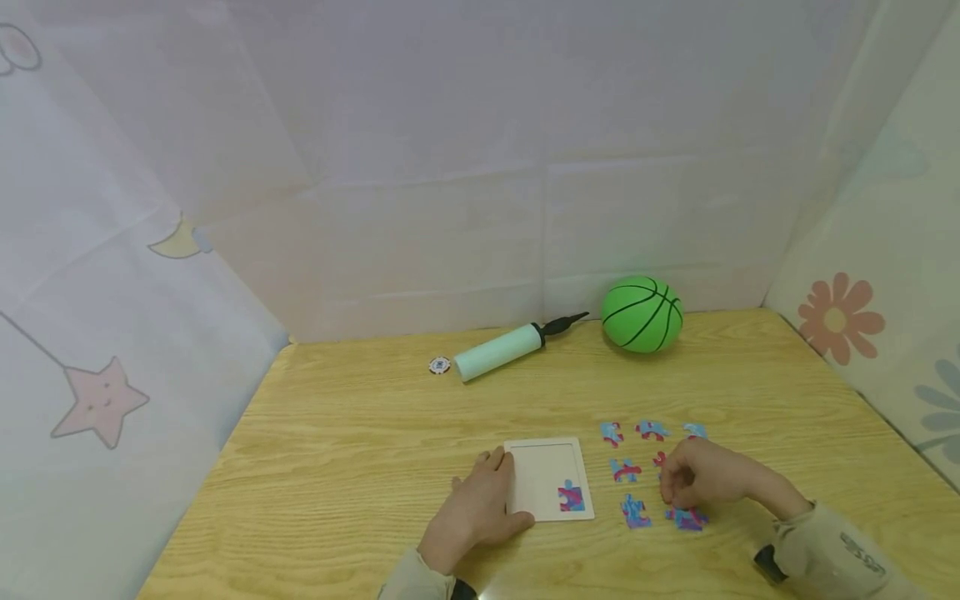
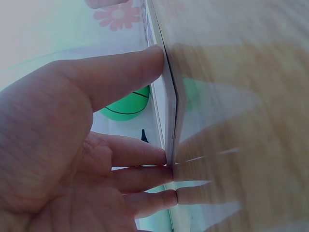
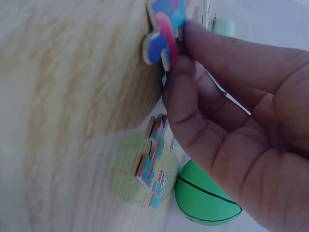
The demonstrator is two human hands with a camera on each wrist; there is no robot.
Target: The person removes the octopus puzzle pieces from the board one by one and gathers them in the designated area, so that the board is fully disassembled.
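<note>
A square white puzzle tray (image 1: 542, 475) lies on the table with one blue and pink puzzle piece (image 1: 572, 497) in its lower right corner. My left hand (image 1: 482, 502) rests against the tray's left side, its thumb on the near rim and its fingers fairly straight along the edge. On the right, my right hand (image 1: 701, 473) bends over the loose pieces. Its thumb and curled forefinger pinch the edge of a blue, pink and purple puzzle piece (image 3: 166, 34), the nearest one on the right. The hand partly hides the puzzle pieces behind it.
Several more puzzle pieces (image 1: 626, 471) lie in rows right of the tray. Farther back are a poker chip (image 1: 439, 365), a pale green hand pump (image 1: 498, 353) with a black nozzle, and a green ball (image 1: 642, 315) near the back wall.
</note>
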